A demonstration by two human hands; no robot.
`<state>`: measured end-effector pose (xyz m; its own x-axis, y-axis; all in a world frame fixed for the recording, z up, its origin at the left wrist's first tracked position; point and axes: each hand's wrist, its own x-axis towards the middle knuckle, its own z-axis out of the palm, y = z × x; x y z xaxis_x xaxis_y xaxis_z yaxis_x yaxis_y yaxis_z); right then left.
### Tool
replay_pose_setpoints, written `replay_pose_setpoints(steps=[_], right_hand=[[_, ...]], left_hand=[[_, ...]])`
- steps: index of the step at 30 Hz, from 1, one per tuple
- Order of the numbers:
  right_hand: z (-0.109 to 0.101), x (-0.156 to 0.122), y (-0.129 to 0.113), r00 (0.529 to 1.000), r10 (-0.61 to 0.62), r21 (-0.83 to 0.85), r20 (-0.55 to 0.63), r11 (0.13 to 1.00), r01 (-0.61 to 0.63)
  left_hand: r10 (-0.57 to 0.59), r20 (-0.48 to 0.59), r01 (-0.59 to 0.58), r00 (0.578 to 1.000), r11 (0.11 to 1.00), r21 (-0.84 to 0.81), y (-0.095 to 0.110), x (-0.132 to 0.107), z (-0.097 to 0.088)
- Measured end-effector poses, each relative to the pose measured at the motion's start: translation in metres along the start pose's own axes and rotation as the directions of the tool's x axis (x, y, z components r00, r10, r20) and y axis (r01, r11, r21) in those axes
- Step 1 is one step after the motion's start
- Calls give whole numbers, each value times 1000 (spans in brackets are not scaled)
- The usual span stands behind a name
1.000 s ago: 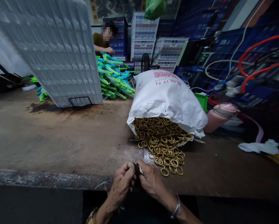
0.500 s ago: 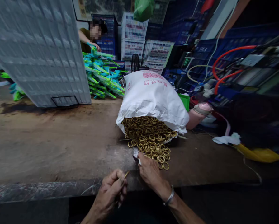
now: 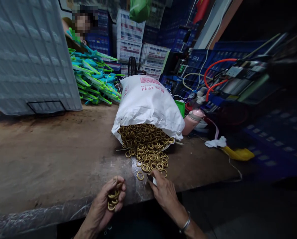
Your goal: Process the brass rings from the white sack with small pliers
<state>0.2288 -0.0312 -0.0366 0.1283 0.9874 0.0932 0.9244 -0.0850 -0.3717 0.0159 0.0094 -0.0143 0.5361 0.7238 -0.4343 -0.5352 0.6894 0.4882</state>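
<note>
A white woven sack [image 3: 148, 103] lies on its side on the worn brown workbench [image 3: 51, 156], and gold metal rings [image 3: 146, 146] spill from its open mouth toward me. My left hand [image 3: 108, 202] is curled at the bench's near edge with several gold rings [image 3: 113, 198] stacked in its fingers. My right hand [image 3: 163, 192] rests on the bench just below the loose rings and pinches a small dark and white object [image 3: 152, 180] I cannot make out. A single ring [image 3: 140, 175] lies between my two hands.
A grey ribbed plastic panel [image 3: 31, 56] leans at the back left. Behind the sack are a pile of teal and green parts [image 3: 93, 79], stacked white and blue crates [image 3: 136, 36], a pink bottle [image 3: 193, 120], red hoses [image 3: 213, 74] and a person's arm [image 3: 69, 36].
My hands have parted. The left one has turned palm up and now shows a stack of rings. The right one has reached toward the loose rings. My view has swung to the right.
</note>
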Motion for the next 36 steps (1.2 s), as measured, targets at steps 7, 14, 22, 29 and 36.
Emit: replay_pose_setpoints(steps=[7, 14, 22, 29, 36], right_hand=[[10, 9, -8, 998, -17, -25, -59, 1000, 16], [11, 30, -30, 1000, -1, 251, 20, 968, -4], [-2, 45, -67, 845, 29, 770, 535, 397, -500], [-4, 40, -71, 762, -37, 751, 647, 203, -628], [2, 40, -68, 923, -28, 744, 383, 602, -290]], left_hand=[[14, -72, -13, 997, 1000, 14, -2, 5, -2], [275, -124, -163, 954, 816, 554, -14, 16, 3], [581, 216, -463, 785, 319, 827, -12, 17, 1], [555, 251, -477, 793, 308, 823, -13, 16, 5], [511, 126, -406, 850, 484, 775, -10, 12, 12]])
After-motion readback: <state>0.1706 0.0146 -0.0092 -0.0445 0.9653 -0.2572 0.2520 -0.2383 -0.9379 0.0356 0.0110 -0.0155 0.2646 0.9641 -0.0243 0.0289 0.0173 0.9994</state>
